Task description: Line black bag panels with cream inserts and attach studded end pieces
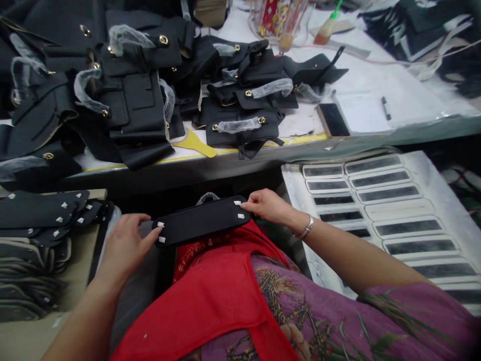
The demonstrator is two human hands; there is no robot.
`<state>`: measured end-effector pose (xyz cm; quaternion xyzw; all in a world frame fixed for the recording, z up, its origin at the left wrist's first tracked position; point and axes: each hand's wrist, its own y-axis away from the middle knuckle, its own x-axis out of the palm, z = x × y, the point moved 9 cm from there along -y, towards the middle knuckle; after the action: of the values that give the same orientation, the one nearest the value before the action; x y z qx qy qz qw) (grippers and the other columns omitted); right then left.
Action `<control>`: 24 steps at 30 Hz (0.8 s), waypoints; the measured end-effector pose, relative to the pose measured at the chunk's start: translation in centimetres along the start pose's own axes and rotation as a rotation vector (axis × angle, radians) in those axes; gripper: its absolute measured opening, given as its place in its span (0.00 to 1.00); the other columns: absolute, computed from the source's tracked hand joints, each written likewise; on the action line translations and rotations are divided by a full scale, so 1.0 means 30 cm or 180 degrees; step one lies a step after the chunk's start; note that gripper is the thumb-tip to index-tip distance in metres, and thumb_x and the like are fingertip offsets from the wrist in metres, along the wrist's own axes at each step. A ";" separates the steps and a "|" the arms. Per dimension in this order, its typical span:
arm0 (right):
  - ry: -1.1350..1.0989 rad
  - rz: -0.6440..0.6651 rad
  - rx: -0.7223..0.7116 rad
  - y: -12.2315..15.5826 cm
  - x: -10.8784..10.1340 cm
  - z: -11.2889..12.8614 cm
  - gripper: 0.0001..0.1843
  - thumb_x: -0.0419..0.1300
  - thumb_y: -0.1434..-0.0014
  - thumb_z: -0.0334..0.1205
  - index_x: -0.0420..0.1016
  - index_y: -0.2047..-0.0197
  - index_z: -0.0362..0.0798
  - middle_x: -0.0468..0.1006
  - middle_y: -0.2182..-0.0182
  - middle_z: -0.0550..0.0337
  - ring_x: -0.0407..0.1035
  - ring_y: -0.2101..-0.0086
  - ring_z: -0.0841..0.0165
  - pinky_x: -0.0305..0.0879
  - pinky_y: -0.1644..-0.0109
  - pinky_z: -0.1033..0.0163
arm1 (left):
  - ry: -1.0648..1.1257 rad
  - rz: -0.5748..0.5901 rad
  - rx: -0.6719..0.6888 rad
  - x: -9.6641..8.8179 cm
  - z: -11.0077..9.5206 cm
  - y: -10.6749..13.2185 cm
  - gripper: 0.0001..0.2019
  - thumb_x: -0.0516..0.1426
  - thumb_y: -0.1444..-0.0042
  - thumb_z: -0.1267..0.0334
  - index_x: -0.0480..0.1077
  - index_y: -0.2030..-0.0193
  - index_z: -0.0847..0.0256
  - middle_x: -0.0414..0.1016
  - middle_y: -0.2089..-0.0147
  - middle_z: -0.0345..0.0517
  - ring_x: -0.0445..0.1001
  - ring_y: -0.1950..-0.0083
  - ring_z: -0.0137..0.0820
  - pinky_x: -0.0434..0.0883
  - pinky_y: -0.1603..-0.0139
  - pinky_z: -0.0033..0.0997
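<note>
Over my lap I hold a long black leather panel (203, 220) with rounded ends, slightly tilted, its right end higher. Two small white tabs sit at each end of it. My left hand (126, 243) grips the left end, the thumb on the face near the tabs and the fingers partly hidden behind. At the upper right corner, my right hand (270, 205) pinches the edge between thumb and fingers. A plastic-wrapped handle (208, 197) shows just behind the panel's top edge.
Black leather bag pieces (131, 100) with wrapped handles crowd the white table (406, 85). A phone (332, 120), paper and pen lie there too. Similar panels (37, 210) are stacked at left. At right, a board (296, 185) carries rows of dark strips.
</note>
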<state>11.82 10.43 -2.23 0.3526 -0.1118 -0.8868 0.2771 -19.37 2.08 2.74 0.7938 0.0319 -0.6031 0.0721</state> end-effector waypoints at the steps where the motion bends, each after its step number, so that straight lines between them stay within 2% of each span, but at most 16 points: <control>1: 0.0016 -0.0008 -0.0008 0.001 -0.001 0.001 0.19 0.58 0.46 0.50 0.68 0.79 0.44 0.67 0.85 0.64 0.56 0.81 0.77 0.45 0.76 0.68 | -0.0074 -0.0107 0.0343 -0.012 -0.088 -0.014 0.23 0.54 0.49 0.48 0.67 0.53 0.62 0.70 0.52 0.54 0.67 0.50 0.44 0.64 0.49 0.42; 3: 0.0020 -0.0015 -0.0027 0.003 -0.002 0.003 0.19 0.58 0.46 0.50 0.68 0.78 0.45 0.66 0.85 0.64 0.56 0.81 0.77 0.45 0.76 0.68 | 0.0029 -0.0026 0.0970 0.014 -0.288 -0.033 0.28 0.55 0.49 0.49 0.61 0.44 0.60 0.66 0.44 0.54 0.64 0.44 0.43 0.61 0.44 0.43; 5: 0.0017 -0.0014 -0.0050 0.005 -0.002 0.005 0.18 0.57 0.46 0.51 0.68 0.78 0.45 0.66 0.85 0.64 0.56 0.81 0.77 0.45 0.76 0.67 | 0.0072 0.0138 0.1481 0.074 -0.481 -0.042 0.36 0.58 0.53 0.45 0.57 0.41 0.61 0.64 0.42 0.56 0.61 0.41 0.46 0.55 0.39 0.48; 6: 0.0023 -0.0007 -0.0061 0.006 -0.002 0.006 0.18 0.57 0.45 0.50 0.68 0.78 0.45 0.67 0.84 0.64 0.56 0.81 0.77 0.45 0.76 0.67 | 0.0059 0.0261 0.1682 0.113 -0.561 -0.044 0.39 0.59 0.55 0.43 0.57 0.40 0.62 0.63 0.41 0.57 0.60 0.40 0.47 0.53 0.38 0.50; 8: 0.0050 -0.0002 -0.0077 0.009 -0.003 0.006 0.18 0.57 0.45 0.50 0.68 0.77 0.45 0.67 0.84 0.64 0.56 0.81 0.77 0.45 0.76 0.67 | 0.0015 0.0388 0.1836 0.176 -0.661 -0.051 0.40 0.61 0.58 0.43 0.59 0.41 0.64 0.64 0.42 0.60 0.61 0.42 0.49 0.52 0.38 0.52; 10: 0.0065 0.0003 -0.0107 0.011 -0.005 0.005 0.17 0.57 0.45 0.49 0.69 0.77 0.45 0.68 0.84 0.64 0.56 0.81 0.77 0.45 0.76 0.67 | -0.0044 0.0447 0.1854 0.214 -0.698 -0.060 0.41 0.62 0.59 0.43 0.60 0.42 0.66 0.65 0.44 0.61 0.63 0.43 0.50 0.53 0.39 0.52; 12: 0.0049 -0.0018 -0.0155 0.013 -0.008 0.006 0.17 0.57 0.45 0.48 0.68 0.77 0.45 0.68 0.84 0.64 0.57 0.81 0.77 0.46 0.76 0.68 | -0.0077 0.0487 0.1855 0.228 -0.700 -0.066 0.41 0.63 0.60 0.42 0.61 0.44 0.67 0.66 0.45 0.61 0.64 0.45 0.49 0.57 0.42 0.50; 16: 0.0050 -0.0077 -0.0262 0.015 -0.015 0.009 0.16 0.57 0.45 0.47 0.68 0.78 0.45 0.68 0.83 0.64 0.58 0.81 0.77 0.48 0.75 0.68 | 0.0042 0.0565 0.1865 0.226 -0.685 -0.073 0.38 0.63 0.62 0.43 0.63 0.48 0.66 0.68 0.50 0.58 0.65 0.49 0.48 0.62 0.47 0.47; 24: 0.0191 0.0020 -0.0218 0.006 -0.018 0.013 0.17 0.56 0.45 0.48 0.69 0.78 0.45 0.72 0.81 0.63 0.60 0.79 0.76 0.48 0.76 0.67 | 0.0378 0.0512 0.1795 0.239 -0.688 -0.087 0.33 0.64 0.62 0.49 0.63 0.50 0.62 0.67 0.53 0.54 0.65 0.51 0.45 0.63 0.48 0.46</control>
<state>11.96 10.59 -1.56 0.3690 -0.0741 -0.8782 0.2951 1.88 7.55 1.07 0.8163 -0.1957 -0.5330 -0.1057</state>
